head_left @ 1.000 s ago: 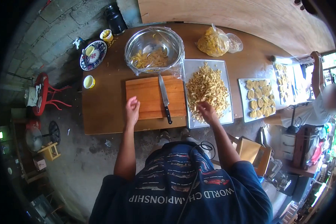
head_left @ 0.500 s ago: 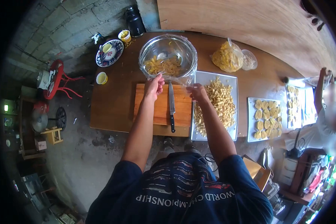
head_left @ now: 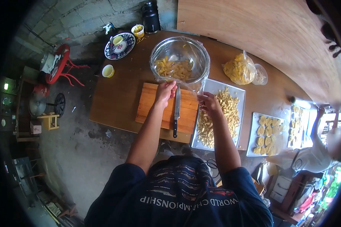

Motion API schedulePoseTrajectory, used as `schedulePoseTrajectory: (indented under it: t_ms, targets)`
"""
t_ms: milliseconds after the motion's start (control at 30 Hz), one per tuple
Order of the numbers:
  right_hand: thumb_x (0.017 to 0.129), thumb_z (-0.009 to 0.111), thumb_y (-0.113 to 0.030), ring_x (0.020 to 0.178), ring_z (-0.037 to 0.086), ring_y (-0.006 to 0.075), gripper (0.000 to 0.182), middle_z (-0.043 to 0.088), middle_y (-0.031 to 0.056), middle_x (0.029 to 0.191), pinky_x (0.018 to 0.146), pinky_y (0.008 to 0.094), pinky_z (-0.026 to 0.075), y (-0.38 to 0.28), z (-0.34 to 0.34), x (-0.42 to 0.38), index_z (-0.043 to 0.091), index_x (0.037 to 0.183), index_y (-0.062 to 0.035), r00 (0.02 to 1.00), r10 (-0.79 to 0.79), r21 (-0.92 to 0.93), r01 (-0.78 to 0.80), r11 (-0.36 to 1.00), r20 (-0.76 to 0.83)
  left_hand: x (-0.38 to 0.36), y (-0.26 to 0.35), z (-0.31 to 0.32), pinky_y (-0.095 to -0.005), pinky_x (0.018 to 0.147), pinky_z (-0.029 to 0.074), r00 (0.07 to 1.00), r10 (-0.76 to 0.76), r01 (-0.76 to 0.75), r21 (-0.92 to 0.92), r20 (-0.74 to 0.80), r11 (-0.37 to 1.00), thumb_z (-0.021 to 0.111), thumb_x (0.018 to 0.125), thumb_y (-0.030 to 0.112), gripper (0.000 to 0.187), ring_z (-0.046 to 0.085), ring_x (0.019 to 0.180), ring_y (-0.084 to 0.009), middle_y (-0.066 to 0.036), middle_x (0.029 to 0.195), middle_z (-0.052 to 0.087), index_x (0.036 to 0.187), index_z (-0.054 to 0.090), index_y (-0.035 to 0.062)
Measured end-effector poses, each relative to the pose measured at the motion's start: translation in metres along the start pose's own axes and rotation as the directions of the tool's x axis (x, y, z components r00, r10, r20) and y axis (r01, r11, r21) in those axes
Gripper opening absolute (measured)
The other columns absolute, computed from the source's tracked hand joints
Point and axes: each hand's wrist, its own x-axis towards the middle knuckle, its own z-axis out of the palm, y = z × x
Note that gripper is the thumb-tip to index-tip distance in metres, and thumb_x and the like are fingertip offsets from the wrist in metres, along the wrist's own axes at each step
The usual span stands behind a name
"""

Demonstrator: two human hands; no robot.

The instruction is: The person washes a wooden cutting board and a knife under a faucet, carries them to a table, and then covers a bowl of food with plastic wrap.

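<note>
Hands at the bowl's plastic wrap

Left hand [head_left: 165, 92] and right hand [head_left: 208, 103] pinched the wrap [head_left: 195, 85] on the bowl [head_left: 180, 60] beyond the cutting board [head_left: 155, 109].

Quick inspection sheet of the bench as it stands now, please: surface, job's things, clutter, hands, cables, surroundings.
Surface: brown wooden table, crowded along its far side.
Job's things: metal bowl of yellow pieces under plastic wrap; cutting board with knife lying on it.
Clutter: white tray of chopped pieces, second tray of rounds, bagged yellow pieces, patterned plate, small cups, dark jug.
Hands: left hand and right hand both pinch the wrap's near edge.
Cables: one dark cable by the person's waist.
Surroundings: block wall, red stool, a co-worker at the right.
</note>
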Motion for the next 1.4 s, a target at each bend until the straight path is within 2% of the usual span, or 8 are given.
schedulePoseTrajectory:
  t_ms: [367, 567, 733, 933, 1233, 1300, 1367, 1400]
  targets:
    - [0.092, 0.066, -0.015, 0.065, 0.053, 0.0082, 0.012, 0.059, -0.0024, 0.079, 0.055, 0.0263, 0.042, -0.016, -0.008, 0.007, 0.061, 0.101, -0.0091, 0.982, -0.005, 0.231, -0.04, 0.972, 0.187, -0.005, -0.015, 0.014, -0.0203, 0.051, 0.046, 0.998, -0.012, 0.022, -0.153, 0.067, 0.988, 0.065, 0.098, 0.028, 0.026, 0.052, 0.056, -0.0043, 0.002, 0.081, 0.064, 0.119, 0.064, 0.0129]
    - [0.092, 0.067, -0.016, 0.063, 0.053, 0.0059, 0.014, 0.061, -0.0045, 0.079, 0.055, 0.0242, 0.044, -0.025, -0.007, 0.007, 0.064, 0.104, -0.0092, 0.986, 0.018, 0.218, -0.055, 0.974, 0.166, 0.007, -0.012, 0.022, -0.0216, 0.049, 0.046, 1.0, -0.015, 0.021, -0.268, 0.024, 0.963, 0.063, 0.099, 0.027, 0.017, 0.053, 0.055, -0.0048, 0.001, 0.076, 0.063, 0.102, 0.063, 0.0099]
    - [0.091, 0.067, -0.015, 0.066, 0.054, 0.008, 0.014, 0.06, -0.0031, 0.078, 0.058, 0.0271, 0.045, -0.014, -0.01, 0.013, 0.063, 0.102, -0.0075, 0.994, 0.019, 0.139, -0.034, 0.99, 0.11, -0.009, -0.011, 0.014, -0.022, 0.046, 0.043, 0.985, 0.11, -0.11, 0.006, -0.133, 0.994, 0.06, 0.099, 0.017, 0.012, 0.051, 0.052, -0.0061, 0.001, 0.068, 0.059, 0.092, 0.059, 0.0083]
    - [0.088, 0.072, -0.014, 0.063, 0.055, 0.0072, 0.013, 0.062, -0.0016, 0.078, 0.053, 0.0242, 0.047, 0.036, -0.01, 0.043, 0.063, 0.097, -0.0081, 0.998, -0.006, 0.034, 0.004, 0.999, 0.059, -0.016, -0.042, -0.024, -0.0227, 0.043, 0.042, 0.946, 0.268, -0.259, 0.071, -0.184, 0.963, 0.063, 0.097, 0.012, 0.011, 0.052, 0.051, -0.0071, -0.001, 0.067, 0.059, 0.09, 0.056, 0.0065]
    - [0.089, 0.071, -0.013, 0.051, 0.057, 0.0108, 0.013, 0.065, 0.0034, 0.072, 0.044, 0.0262, 0.049, 0.088, -0.012, 0.109, 0.064, 0.099, -0.0057, 0.993, -0.107, -0.327, 0.114, 0.938, 0.039, 0.037, -0.052, -0.067, -0.0264, 0.052, 0.049, 0.924, -0.015, -0.037, -0.128, -0.383, 0.991, 0.054, 0.099, 0.017, 0.008, 0.057, 0.059, -0.0097, -0.002, 0.079, 0.064, 0.097, 0.055, 0.0103]
    - [0.092, 0.067, -0.015, 0.054, 0.062, 0.0138, 0.015, 0.068, 0.0063, 0.078, 0.043, 0.0279, 0.051, 0.053, -0.054, 0.125, 0.065, 0.103, -0.0054, 0.993, 0.093, -0.275, -0.071, 0.959, 0.068, 0.045, -0.04, -0.084, -0.0278, 0.056, 0.052, 0.919, -0.044, -0.027, -0.175, -0.392, 0.984, 0.053, 0.099, 0.018, 0.007, 0.058, 0.061, -0.0106, -0.002, 0.079, 0.065, 0.098, 0.055, 0.0111]
    - [0.097, 0.059, -0.032, 0.062, 0.068, 0.0195, 0.031, 0.07, 0.0114, 0.091, 0.047, 0.0308, 0.054, 0.025, -0.097, 0.153, 0.063, 0.11, -0.0044, 0.974, -0.053, -0.164, 0.017, 0.986, -0.218, 0.051, -0.035, -0.101, -0.0326, 0.071, 0.057, 0.963, -0.046, -0.028, -0.267, -0.267, 0.963, 0.053, 0.099, 0.019, 0.013, 0.064, 0.078, -0.0149, -0.005, 0.099, 0.066, 0.108, 0.056, 0.0102]
    - [0.097, 0.057, -0.037, 0.068, 0.068, 0.0189, 0.039, 0.07, 0.0105, 0.092, 0.055, 0.0327, 0.055, -0.006, -0.11, 0.166, 0.062, 0.117, -0.0035, 0.925, -0.258, -0.346, 0.153, 0.926, -0.279, 0.053, -0.03, -0.092, -0.0326, 0.071, 0.057, 0.966, -0.05, -0.02, -0.266, -0.254, 0.964, 0.053, 0.099, 0.019, 0.013, 0.064, 0.078, -0.0149, -0.005, 0.099, 0.066, 0.108, 0.056, 0.0102]
